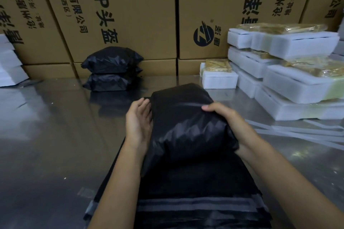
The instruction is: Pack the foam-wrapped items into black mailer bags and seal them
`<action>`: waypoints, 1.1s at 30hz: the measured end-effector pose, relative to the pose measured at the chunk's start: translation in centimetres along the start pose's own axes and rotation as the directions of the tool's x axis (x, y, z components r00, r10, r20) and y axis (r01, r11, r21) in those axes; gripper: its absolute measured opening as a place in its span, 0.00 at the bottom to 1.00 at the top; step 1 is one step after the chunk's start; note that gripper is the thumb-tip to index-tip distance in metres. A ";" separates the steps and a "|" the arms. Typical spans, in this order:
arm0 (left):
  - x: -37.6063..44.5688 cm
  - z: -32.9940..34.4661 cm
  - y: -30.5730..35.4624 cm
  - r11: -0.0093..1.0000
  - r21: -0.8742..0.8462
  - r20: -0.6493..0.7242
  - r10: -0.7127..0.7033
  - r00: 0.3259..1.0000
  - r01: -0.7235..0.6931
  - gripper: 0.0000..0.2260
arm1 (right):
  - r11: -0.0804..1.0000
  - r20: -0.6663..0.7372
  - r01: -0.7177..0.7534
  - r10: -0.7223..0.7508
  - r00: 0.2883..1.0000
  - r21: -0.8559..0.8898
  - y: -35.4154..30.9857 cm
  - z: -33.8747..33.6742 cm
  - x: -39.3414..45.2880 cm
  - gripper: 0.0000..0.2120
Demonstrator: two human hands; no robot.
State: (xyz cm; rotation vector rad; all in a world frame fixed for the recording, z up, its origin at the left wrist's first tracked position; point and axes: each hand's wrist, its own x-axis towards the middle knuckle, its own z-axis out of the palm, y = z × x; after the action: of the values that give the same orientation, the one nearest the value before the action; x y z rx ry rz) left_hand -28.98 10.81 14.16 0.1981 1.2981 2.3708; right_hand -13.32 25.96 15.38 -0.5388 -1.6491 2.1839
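You hold a filled black mailer bag point(188, 126) at the tabletop's point(46, 145) centre, above a near stack of flat empty bags point(201, 208). Your left hand point(138, 122) lies flat, fingers straight, against its left side; your right hand point(225, 119) curls its grip over the right edge. The slick film will likely slide over a light, stiff foam block, so take hold at the block's corners. Two sealed bags point(111, 69) sit stacked far left; roughly seven foam-wrapped items point(290, 72) wait right.
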 end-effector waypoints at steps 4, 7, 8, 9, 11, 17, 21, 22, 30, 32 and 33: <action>1.5 -2.1 -0.3 0.982 -0.169 -0.145 0.054 0.988 -0.078 0.18 | 0.999 -0.071 -0.026 0.029 0.997 0.043 -2.1 2.4 5.6 0.21; 1.9 -2.3 -1.9 0.979 -0.198 -0.146 0.016 0.989 -0.045 0.26 | 1.000 -0.121 0.018 -0.019 0.992 -0.015 -4.3 5.4 12.2 0.27; 2.0 -2.2 -2.2 0.982 -0.190 -0.147 -0.006 0.989 -0.022 0.27 | 1.000 -0.126 0.031 -0.031 0.992 0.002 -4.6 6.3 14.5 0.31; 2.4 -2.3 -2.4 0.984 -0.179 -0.156 -0.019 0.988 -0.009 0.27 | 0.999 -0.152 0.048 -0.045 0.987 0.018 -4.6 7.1 16.8 0.35; 3.1 -2.6 -2.4 0.983 -0.184 -0.169 -0.035 0.985 0.004 0.26 | 0.994 -0.301 0.084 -0.102 0.948 -0.074 -3.6 8.3 20.6 0.38; 3.8 -2.6 -2.8 0.992 -0.126 -0.159 -0.038 0.986 0.018 0.19 | 0.886 -0.457 -0.024 -0.215 0.863 -0.463 1.5 7.2 25.6 0.15; 4.1 -2.5 -2.8 0.991 -0.129 -0.158 -0.052 0.986 0.032 0.19 | 0.858 -0.269 -0.013 -0.147 0.952 -0.513 3.3 7.3 26.4 0.14; 4.2 -2.5 -2.9 0.991 -0.129 -0.158 -0.057 0.986 0.036 0.18 | 0.844 -0.206 -0.009 -0.121 0.971 -0.537 3.4 7.7 26.5 0.16; 5.0 -3.2 -3.0 0.974 -0.208 -0.166 -0.122 0.978 0.086 0.17 | 0.723 0.009 -0.111 0.160 0.987 -0.682 3.6 11.6 28.7 0.37; 5.1 -3.3 -3.2 0.975 -0.206 -0.171 -0.116 0.978 0.079 0.16 | 0.719 0.026 -0.111 0.176 0.984 -0.686 3.5 12.5 29.6 0.38; 5.2 -3.3 -3.2 0.976 -0.201 -0.169 -0.114 0.979 0.078 0.15 | 0.701 0.030 -0.099 0.170 0.985 -0.706 3.5 12.9 30.1 0.38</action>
State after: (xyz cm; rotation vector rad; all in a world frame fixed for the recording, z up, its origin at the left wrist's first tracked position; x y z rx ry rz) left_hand -33.69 12.06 9.26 -0.1382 1.1154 2.4571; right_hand -45.94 29.10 12.54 -0.7774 -2.5760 1.5992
